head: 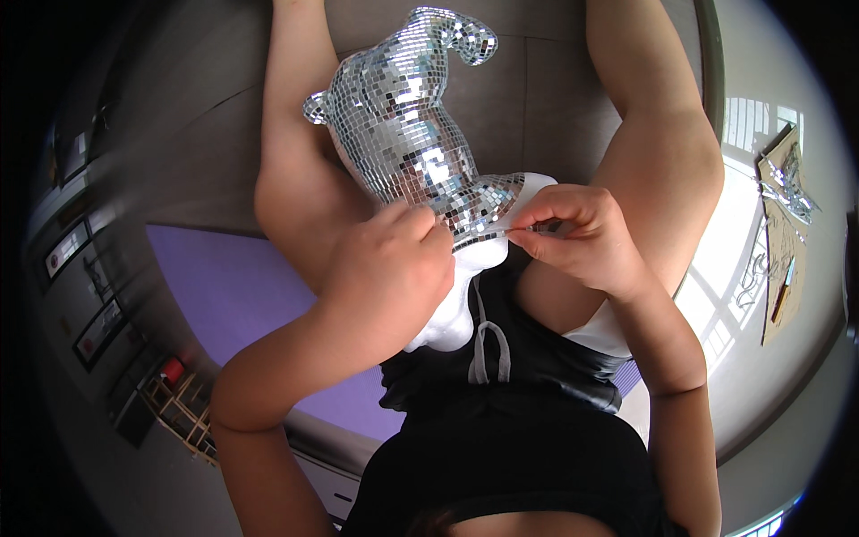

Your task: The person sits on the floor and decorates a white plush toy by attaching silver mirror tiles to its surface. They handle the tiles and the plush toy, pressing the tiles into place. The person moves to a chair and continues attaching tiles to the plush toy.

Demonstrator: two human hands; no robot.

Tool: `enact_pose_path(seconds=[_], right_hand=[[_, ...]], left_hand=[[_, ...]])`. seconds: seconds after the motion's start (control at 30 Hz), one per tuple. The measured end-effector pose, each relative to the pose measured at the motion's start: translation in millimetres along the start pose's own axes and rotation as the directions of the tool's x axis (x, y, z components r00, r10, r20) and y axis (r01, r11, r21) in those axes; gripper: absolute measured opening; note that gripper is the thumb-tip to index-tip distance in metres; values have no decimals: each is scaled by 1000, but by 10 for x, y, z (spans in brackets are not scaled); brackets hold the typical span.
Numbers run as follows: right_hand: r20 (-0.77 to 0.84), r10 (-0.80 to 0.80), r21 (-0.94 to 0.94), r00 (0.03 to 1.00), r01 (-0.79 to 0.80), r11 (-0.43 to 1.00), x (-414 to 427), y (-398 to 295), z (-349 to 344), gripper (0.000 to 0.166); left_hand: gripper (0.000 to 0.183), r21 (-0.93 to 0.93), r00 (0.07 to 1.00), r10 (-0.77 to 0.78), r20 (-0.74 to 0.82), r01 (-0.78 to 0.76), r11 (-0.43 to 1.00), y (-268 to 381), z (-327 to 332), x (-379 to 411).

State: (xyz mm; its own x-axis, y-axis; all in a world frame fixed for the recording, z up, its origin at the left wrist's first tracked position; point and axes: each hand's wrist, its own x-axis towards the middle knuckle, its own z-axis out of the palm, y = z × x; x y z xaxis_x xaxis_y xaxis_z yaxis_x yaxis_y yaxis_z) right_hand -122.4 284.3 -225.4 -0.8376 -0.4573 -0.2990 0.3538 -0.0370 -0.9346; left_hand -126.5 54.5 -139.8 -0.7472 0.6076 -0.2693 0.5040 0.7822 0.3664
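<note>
A white figure covered largely in small square mirror tiles (pixel 409 121) lies between my legs, its bare white end (pixel 451 329) against my lap. My left hand (pixel 396 268) rests on the figure's left side at the edge of the tiling, fingers curled; its fingertips are partly hidden. On the other side, my right hand (pixel 577 235) pinches the end of a thin strip of mirror tiles (pixel 493 236) between thumb and forefinger. The strip runs along the border between the tiled surface and the bare white part.
A purple mat (pixel 228 288) lies under and left of me on the grey floor. To the right, a brown cardboard sheet (pixel 775 268) holds loose mirror strips (pixel 792 184) and a knife-like tool (pixel 784 292). A wooden rack (pixel 181 409) stands at the lower left.
</note>
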Motion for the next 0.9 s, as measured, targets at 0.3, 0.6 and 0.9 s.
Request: enact_pose_path(seconds=[0.3, 0.6, 0.9], right_hand=[[20, 75, 91, 997, -77, 993, 15, -12, -7, 7], [30, 135, 91, 990, -137, 986, 33, -42, -11, 6], [26, 129, 87, 991, -130, 988, 29, -38, -17, 6]], left_hand=[[14, -53, 1000, 13, -12, -14, 998, -22, 18, 13], [19, -218, 996, -76, -43, 65, 974, -27, -32, -38], [18, -231, 995, -83, -59, 67, 971, -40, -1, -26]])
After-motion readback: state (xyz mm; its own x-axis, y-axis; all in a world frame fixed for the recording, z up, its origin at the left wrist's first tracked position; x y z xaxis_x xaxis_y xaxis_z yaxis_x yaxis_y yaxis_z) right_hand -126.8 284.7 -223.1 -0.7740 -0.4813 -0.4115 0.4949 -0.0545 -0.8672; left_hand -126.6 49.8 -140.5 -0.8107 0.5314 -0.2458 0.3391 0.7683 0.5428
